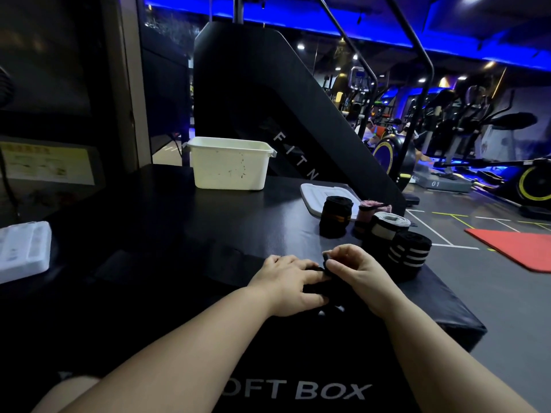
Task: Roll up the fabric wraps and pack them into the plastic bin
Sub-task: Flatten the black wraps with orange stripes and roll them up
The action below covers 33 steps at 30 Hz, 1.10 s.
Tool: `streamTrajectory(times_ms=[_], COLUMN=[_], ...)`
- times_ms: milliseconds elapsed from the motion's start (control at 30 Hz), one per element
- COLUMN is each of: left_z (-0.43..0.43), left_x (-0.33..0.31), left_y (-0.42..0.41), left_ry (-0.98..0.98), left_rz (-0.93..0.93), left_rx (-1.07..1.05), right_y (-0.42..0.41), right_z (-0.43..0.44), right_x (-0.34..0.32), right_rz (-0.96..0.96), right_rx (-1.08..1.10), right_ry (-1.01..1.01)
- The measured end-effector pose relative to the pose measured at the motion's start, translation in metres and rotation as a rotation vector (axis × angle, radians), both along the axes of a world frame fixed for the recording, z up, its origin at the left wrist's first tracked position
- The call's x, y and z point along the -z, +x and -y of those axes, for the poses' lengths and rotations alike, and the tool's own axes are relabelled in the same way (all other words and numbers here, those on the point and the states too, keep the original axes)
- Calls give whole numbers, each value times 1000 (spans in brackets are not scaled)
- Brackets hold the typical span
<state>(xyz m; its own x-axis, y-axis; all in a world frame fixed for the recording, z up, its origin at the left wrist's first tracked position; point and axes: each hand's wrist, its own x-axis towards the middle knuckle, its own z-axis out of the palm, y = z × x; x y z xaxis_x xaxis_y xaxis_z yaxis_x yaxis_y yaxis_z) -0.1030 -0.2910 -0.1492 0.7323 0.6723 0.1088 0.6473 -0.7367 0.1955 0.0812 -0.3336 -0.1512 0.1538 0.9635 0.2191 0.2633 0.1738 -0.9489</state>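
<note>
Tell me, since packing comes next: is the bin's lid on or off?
Off. The bin stands open-topped; a white lid lies flat behind the rolled wraps.

Your left hand (286, 281) and right hand (354, 271) cover most of the black wrap (327, 264), and the rest kinda melts into the black soft box (208, 234). Can't see inside the plastic bin (229, 165), and the pink roll (365, 214) is half hidden.

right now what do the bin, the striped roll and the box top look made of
Bin: looks like hard off-white plastic, matte, scuffed with dark marks. Striped roll: seemingly woven fabric, black with white bands. Box top: probably vinyl-covered padding, faint sheen, rounded edges.
</note>
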Motion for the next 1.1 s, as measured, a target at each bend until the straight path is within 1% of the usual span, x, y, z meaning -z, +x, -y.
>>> streamTrajectory(times_ms=[200, 333, 567, 700, 833, 967, 1000, 1100], left_z=[1, 1, 3, 0, -1, 0, 1, 2], left_x=[-1, -2, -3, -1, 0, -1, -1, -1], left_y=[0, -1, -2, -1, 0, -1, -1, -2], left_ry=[-2, -11, -4, 6, 12, 14, 13, 2], left_rz=[7, 10, -4, -24, -24, -9, -3, 16], left_rx=[-9, -5, 4, 12, 7, 2, 0, -2], right_y=[10, 17, 5, -2, -4, 1, 1, 9], right_z=[10, 12, 8, 3, -1, -1, 1, 6], right_x=[-6, -9, -9, -6, -7, -4, -4, -3], right_rz=[94, 201, 196, 238, 267, 378, 350, 92], right_rx=[21, 21, 67, 114, 100, 50, 20, -43], right_ry=[-18, -31, 110, 181, 156, 65, 37, -20])
